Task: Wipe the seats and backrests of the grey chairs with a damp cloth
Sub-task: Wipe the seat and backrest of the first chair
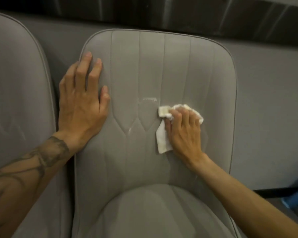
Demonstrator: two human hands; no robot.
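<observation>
Gripping the cloth (163, 134) in curled fingers, the right hand (184, 129) may skip the wet streak (149, 100) on the backrest (196, 69) just left of it, while the left hand (81, 100), fingers spread flat, braces the left edge.

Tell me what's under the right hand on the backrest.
The right hand presses a white cloth against the grey backrest; cloth edges poke out left and above. The backrest surface beneath the cloth is covered and cannot be seen.

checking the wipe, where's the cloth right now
In the head view, the cloth is under the right hand, pressed on the middle chair's backrest, right of centre beside a wet streak.
</observation>
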